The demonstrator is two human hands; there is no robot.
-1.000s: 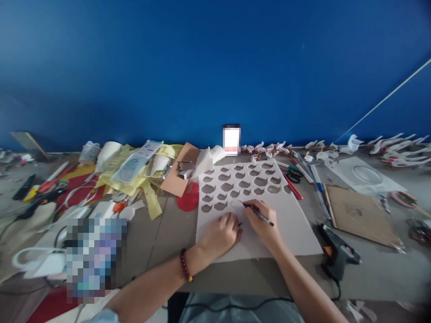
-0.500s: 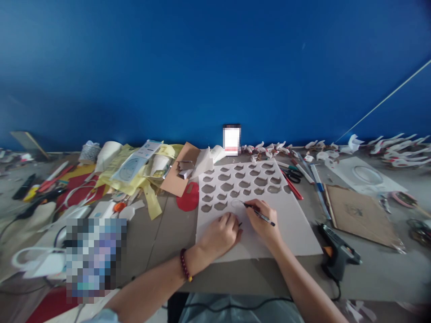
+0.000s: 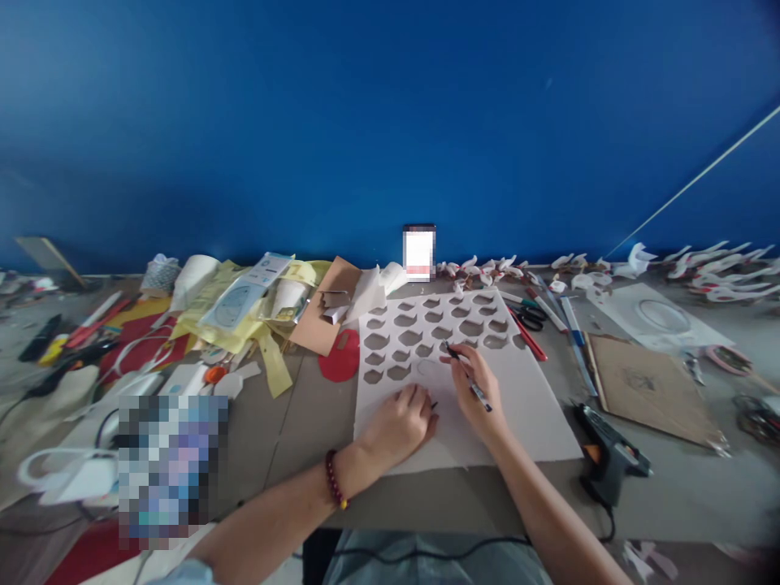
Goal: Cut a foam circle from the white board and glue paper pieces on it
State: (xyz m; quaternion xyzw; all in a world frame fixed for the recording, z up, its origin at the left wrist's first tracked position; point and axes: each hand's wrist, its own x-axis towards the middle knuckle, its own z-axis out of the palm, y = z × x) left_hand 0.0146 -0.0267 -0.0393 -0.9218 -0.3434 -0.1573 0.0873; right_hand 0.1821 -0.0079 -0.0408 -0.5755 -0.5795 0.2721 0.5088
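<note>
A white sheet of card with rows of fish-shaped cut-outs lies in front of me. My left hand rests on it with the fingers curled. A small dark tip pokes out beside those fingers; what it belongs to is hidden. In my right hand is a black pen, its writing end slanted up and away from me, close to the lowest cut-outs. Faint curved pencil-like lines show on the card between the two hands.
A hot glue gun and a brown cardboard piece lie to the right, scissors behind the card. White paper birds line the wall. On the left are a red disc, yellow packaging and a white cord.
My right hand has shifted the pen slightly up and to the right, away from the drawn curve, and the pen stands steeper. My left hand has stayed put.
</note>
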